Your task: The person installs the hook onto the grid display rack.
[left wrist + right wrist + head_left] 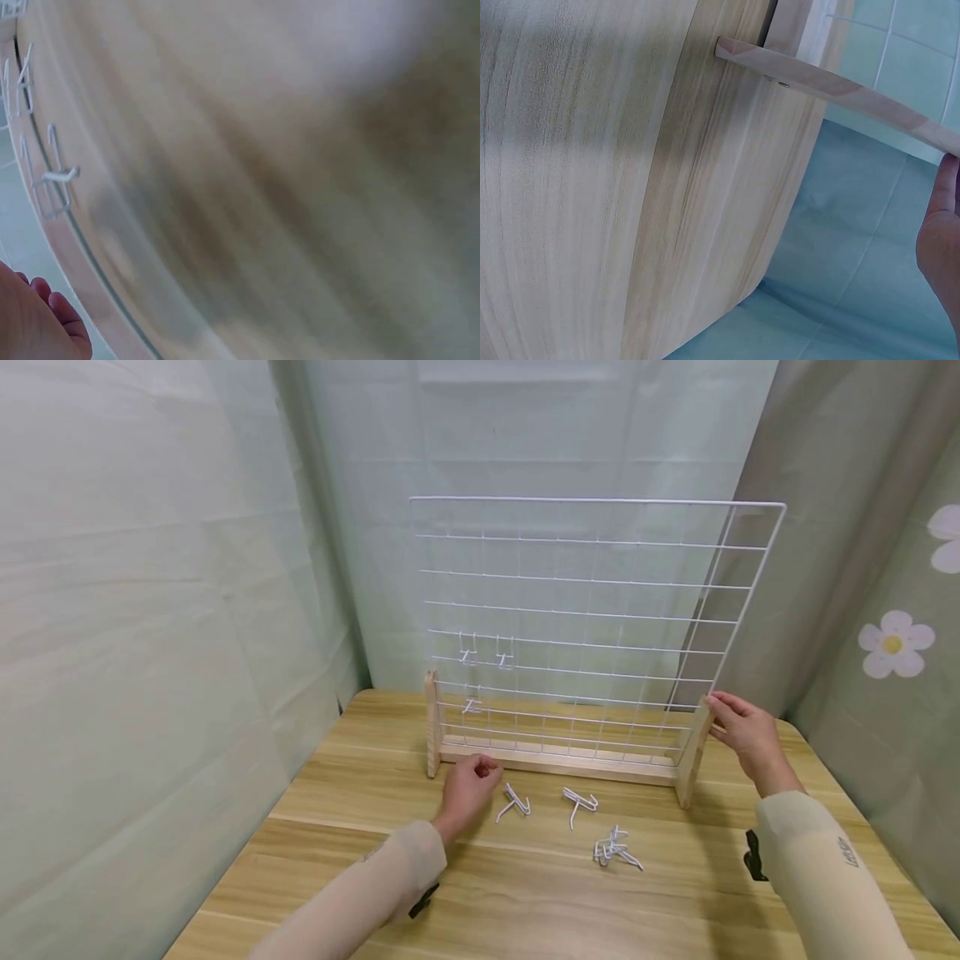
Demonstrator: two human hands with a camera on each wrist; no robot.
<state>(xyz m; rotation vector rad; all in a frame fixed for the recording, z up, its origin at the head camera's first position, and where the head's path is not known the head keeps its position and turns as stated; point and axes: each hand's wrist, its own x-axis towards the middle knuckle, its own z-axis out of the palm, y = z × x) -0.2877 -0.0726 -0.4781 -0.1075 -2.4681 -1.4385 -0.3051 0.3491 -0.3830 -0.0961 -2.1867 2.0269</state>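
Observation:
A white wire grid rack [567, 502] stands upright in a pale wooden base [570, 763] with side posts. My right hand [750, 739] holds the top of the right wooden post [693, 756]; in the right wrist view the fingers [943, 191] meet the post's upper end. My left hand [468, 791] hovers at the front left of the base, its fingers loosely curled, with nothing visible in it. Just right of it lies a white double-wire hook [513, 802]. Another hook [580, 801] lies further right, and a tangled cluster of hooks [615, 850] lies nearer me.
Three white hooks hang on the grid's left part: two side by side, a left one [467, 655] and a right one [504, 659], and a lower one [471, 704]. Light curtains [187, 610] surround the wooden table [360, 827] at the back and sides.

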